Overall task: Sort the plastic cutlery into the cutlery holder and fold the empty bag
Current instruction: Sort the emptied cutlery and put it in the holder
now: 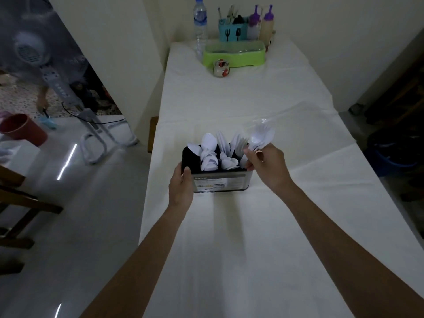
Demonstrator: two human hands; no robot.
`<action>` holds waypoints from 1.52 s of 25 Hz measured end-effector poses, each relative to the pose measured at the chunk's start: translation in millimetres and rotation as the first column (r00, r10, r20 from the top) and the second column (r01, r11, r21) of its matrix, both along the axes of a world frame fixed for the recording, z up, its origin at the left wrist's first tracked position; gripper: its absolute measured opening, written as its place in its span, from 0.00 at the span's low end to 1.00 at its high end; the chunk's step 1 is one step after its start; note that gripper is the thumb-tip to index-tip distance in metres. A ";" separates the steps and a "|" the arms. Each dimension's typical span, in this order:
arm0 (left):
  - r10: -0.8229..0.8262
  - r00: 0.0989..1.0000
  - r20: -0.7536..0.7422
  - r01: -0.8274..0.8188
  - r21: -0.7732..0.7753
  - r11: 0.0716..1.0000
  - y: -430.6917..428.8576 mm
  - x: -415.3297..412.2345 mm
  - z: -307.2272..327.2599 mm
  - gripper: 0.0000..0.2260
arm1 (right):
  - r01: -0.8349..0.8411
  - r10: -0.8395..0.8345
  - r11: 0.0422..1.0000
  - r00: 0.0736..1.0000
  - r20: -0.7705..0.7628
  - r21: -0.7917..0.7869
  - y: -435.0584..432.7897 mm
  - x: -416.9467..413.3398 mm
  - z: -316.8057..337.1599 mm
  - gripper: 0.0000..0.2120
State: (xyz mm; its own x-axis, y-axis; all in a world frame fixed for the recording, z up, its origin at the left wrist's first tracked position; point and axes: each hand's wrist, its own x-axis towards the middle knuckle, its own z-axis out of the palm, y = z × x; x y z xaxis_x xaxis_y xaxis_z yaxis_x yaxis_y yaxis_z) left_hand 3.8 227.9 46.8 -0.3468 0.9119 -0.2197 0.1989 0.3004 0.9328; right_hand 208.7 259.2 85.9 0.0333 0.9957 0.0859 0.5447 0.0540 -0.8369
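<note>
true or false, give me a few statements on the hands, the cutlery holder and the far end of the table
1. The left hand grips the left end of the cutlery holder. True.
2. The right hand is empty. False: it holds a bunch of white spoons above the holder's right side.
3. The cutlery holder is empty. False: white cutlery already stands in it.
4. A water bottle stands at the far end of the table. True.
</note>
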 end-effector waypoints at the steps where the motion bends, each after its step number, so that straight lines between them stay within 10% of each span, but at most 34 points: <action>1: -0.013 1.000 0.020 0.013 0.003 1.000 0.2 -2.3 -4.6 0.16 | -0.031 0.031 1.000 0.994 0.102 -0.005 0.7 -1.6 -3.2 0.17; 5: -0.049 0.992 0.118 0.047 0.020 0.999 -2.5 -7.1 -12.2 0.16 | -0.068 0.079 0.997 0.958 0.276 -0.048 3.3 -5.4 2.7 0.15; 15: -0.034 0.992 0.122 0.033 0.012 0.999 -2.2 -6.9 -14.5 0.16 | 0.036 -0.022 0.987 0.996 0.090 -0.156 -9.7 6.3 28.8 0.19; 23: -0.043 0.987 0.157 0.039 0.030 0.999 -4.5 -6.0 -13.0 0.16 | -0.008 -0.046 0.992 0.900 0.434 0.124 -22.9 4.2 -4.2 0.29; 29: -0.045 0.987 0.154 0.040 0.031 0.999 -5.1 -5.8 -12.7 0.16 | -0.149 0.120 0.979 0.972 0.200 0.140 -43.5 -10.4 -18.7 0.29; 38: -0.041 0.983 0.178 0.042 0.001 0.999 -5.2 -7.7 -9.9 0.16 | -0.156 0.079 0.978 0.894 0.442 0.140 -34.1 -16.1 -32.7 0.31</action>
